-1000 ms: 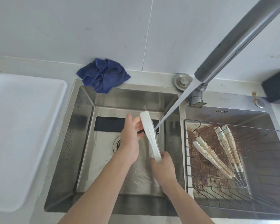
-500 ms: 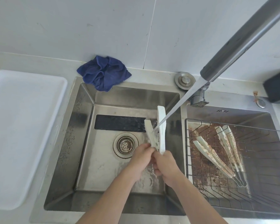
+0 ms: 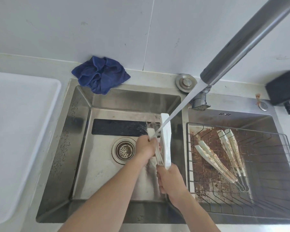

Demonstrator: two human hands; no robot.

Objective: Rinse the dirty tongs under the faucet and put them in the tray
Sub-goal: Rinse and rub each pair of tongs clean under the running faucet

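The white tongs are over the left sink bowl, w/ water from the faucet running onto them. Their long axis goes away from the person: the joined handle end is near the body, and the two blade tips point up toward the back wall. The tongs stand a bit apart at the tips, right blade taller, left blade shorter and partly hidden.

The right hand holds the handle end, fingers curled round it from below. So the tongs stick out up and away from that grip. The left hand is higher up, wrapped round the left blade, fingers closed on it, and the water hits right by its knuckles. It looks like a rubbing step, rinse not done yet, but that's a guess.

The tray is the big white one on the counter, far to the left of the sink. It is well apart from the tongs. The left hand is the nearer one to it, but the right hand has the firm hold on the handle. So the carry would go sideways to the left, across the bowl and over its rim.

In the right bowl a wire rack holds two more dirty tongs, lying slanted, handles near the person. A blue cloth sits at the back edge of the sink.
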